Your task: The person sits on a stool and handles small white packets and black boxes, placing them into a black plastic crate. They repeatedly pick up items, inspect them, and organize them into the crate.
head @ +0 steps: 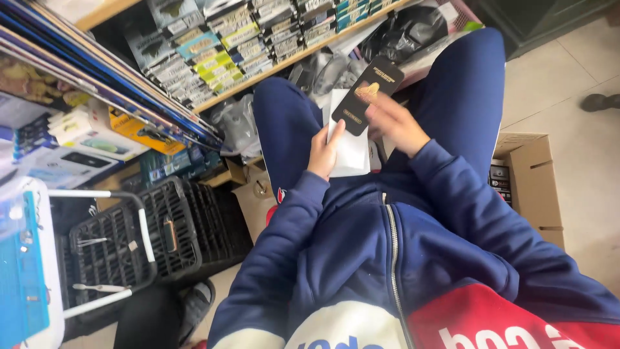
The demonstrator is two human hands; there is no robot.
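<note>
Black packet [367, 95] between both hands: thin card, smooth with a slight sheen, gold print; white sleeve [349, 150] behind it matt paper or card. Jacket sleeve [471, 200] soft matt knit cloth, zip [392, 255] dull metal teeth; shelf board [303, 53] bare pale wood, the boxes [219, 55] on it glossy printed card, clear bags [236, 123] below crinkled shiny plastic. Black crate [187, 223] matt moulded plastic grid, carton [533, 181] rough brown corrugated board, floor [568, 71] smooth pale tile with faint gloss
</note>
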